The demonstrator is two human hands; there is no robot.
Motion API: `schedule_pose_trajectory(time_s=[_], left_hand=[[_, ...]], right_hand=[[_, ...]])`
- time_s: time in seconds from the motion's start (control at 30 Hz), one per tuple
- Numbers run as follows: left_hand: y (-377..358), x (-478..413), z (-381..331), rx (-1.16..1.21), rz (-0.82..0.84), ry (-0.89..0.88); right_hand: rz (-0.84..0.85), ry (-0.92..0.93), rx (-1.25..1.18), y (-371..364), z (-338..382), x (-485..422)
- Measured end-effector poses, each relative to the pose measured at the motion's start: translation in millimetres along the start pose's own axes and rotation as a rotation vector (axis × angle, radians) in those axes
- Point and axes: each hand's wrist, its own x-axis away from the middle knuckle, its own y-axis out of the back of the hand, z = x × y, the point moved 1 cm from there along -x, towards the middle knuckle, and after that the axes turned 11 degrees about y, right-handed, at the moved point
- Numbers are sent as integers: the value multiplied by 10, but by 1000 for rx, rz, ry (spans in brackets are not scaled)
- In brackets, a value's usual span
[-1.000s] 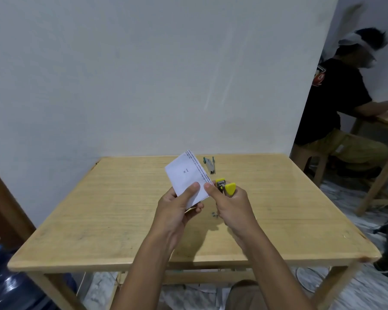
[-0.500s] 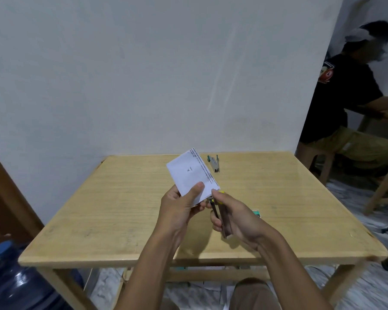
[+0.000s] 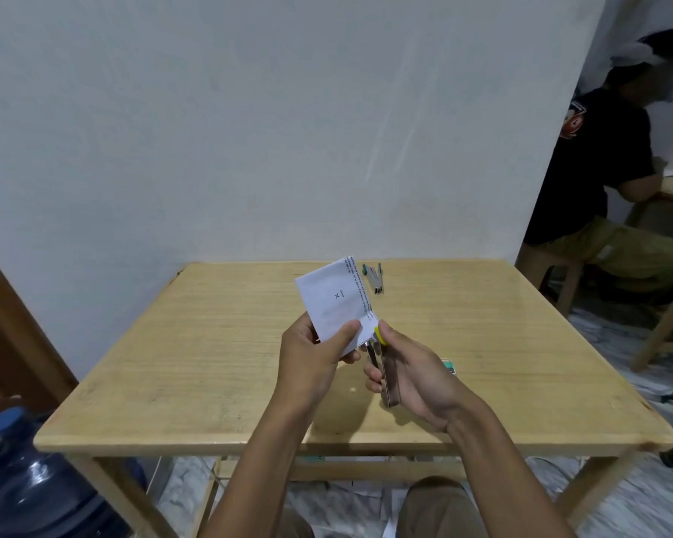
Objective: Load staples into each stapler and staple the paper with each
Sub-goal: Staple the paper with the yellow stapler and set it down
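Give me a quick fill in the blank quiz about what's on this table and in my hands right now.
1. The left hand holds a folded white ____.
2. The stapler in the right hand has a ____ tip.
3. The other stapler lies untouched on the ____.
4. The big water bottle at the lower left is ____.
Missing words: paper, yellow, table, blue.

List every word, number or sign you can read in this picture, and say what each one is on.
"X": on the folded paper held in the left hand.
Small word beside the X: too small to read.
Print lines along the paper's right edge: too small to read.
Label on the small box on the table: blurred.
Emblem on the seated person's black shirt: blurred.
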Motion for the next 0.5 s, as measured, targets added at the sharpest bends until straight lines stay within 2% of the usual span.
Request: schedule_pose_trajectory(time_s=[0.13, 0.37, 0.5], left_hand=[[-11, 0, 1, -61, -48, -58], [23, -11, -7, -97, 34, -25], [7, -34, -14, -125, -39, -61]], right_hand=[[-15, 26, -11, 21, -47, -6], [-61, 43, 31, 48, -60, -23], [-50, 45, 73, 44, -88, -24]])
